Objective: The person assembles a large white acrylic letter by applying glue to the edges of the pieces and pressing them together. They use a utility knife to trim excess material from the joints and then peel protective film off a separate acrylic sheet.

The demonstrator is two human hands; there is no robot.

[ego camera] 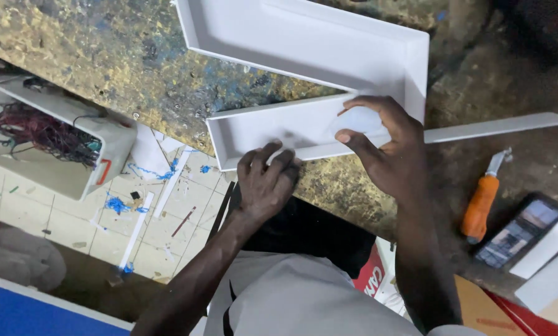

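Item: white, angular channel-shaped piece of thin sheet plastic with raised side walls, lying flat on the paint-spattered, worn counter, its near arm close to the counter's front edge.

Left hand: fingers curled and knuckled down on the near wall of the white piece; pressing, not gripping around it.

Right hand: partly open, thumb and fingers spread over the corner where the two arms meet, with a small pale scrap under the fingertips; whether you pinch it or merely press it cannot be told.

Nearby: orange-handled utility knife and dark phone with lit screen to your right; loose white strips beyond; open pale box of tangled wires on the tiled floor.

Risks, as judged:
- The thin wall under your left knuckles may buckle or crease if you lean hard.
- The piece sits near the edge; an outward push could tip it to the floor.
- A sweep of your right forearm could knock the knife or phone off.
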